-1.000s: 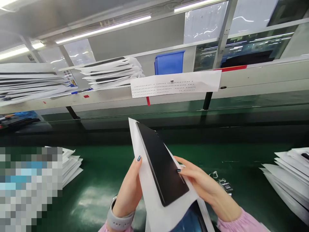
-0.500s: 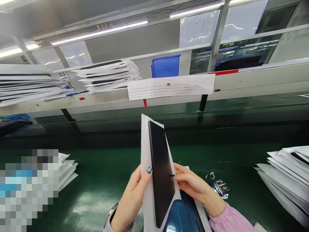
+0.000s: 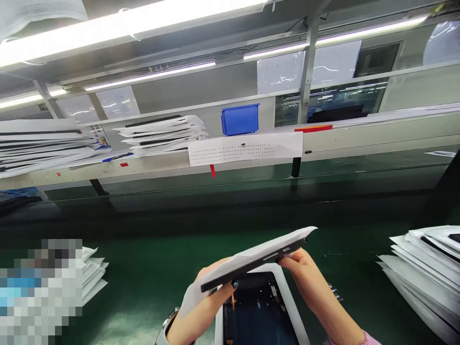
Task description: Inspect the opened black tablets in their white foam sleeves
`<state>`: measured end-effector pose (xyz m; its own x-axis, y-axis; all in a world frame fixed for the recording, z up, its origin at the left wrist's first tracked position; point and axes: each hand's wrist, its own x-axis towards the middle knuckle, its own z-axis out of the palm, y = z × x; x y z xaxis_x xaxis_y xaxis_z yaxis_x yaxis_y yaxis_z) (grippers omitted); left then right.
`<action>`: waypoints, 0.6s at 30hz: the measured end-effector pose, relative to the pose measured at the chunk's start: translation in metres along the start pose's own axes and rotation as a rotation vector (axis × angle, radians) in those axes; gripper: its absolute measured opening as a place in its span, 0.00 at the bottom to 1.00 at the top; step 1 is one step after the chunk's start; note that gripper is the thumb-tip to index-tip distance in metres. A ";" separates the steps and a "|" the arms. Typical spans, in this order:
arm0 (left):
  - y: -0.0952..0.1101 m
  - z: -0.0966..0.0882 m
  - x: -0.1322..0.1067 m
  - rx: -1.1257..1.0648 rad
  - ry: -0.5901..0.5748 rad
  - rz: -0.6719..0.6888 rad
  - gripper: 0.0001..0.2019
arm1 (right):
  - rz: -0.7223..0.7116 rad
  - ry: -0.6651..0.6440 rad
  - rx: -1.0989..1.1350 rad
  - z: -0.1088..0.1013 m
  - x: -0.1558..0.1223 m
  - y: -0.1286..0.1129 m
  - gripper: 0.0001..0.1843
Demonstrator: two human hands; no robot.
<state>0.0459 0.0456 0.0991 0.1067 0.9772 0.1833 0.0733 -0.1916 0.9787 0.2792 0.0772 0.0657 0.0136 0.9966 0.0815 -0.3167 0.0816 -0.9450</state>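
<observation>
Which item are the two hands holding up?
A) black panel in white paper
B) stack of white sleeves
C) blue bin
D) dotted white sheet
A: the black panel, with white paper over its top, is held edge-on between the left hand and the right hand.

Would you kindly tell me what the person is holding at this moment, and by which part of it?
The left hand and right hand hold a thin black panel with white paper, each from beneath near opposite ends.
</observation>
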 end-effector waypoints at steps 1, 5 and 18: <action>-0.002 -0.001 -0.001 0.025 0.034 -0.030 0.13 | -0.011 0.003 -0.011 0.000 0.000 -0.001 0.10; -0.005 -0.002 -0.004 0.002 0.075 -0.067 0.06 | -0.037 0.030 -0.027 0.004 -0.002 -0.003 0.07; -0.029 0.000 0.018 -0.164 0.066 -0.208 0.13 | -0.048 -0.060 -0.119 -0.001 -0.001 -0.009 0.11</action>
<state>0.0459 0.0690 0.0736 0.0407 0.9989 -0.0233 -0.0749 0.0263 0.9968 0.2830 0.0755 0.0743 -0.0319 0.9892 0.1429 -0.2022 0.1337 -0.9702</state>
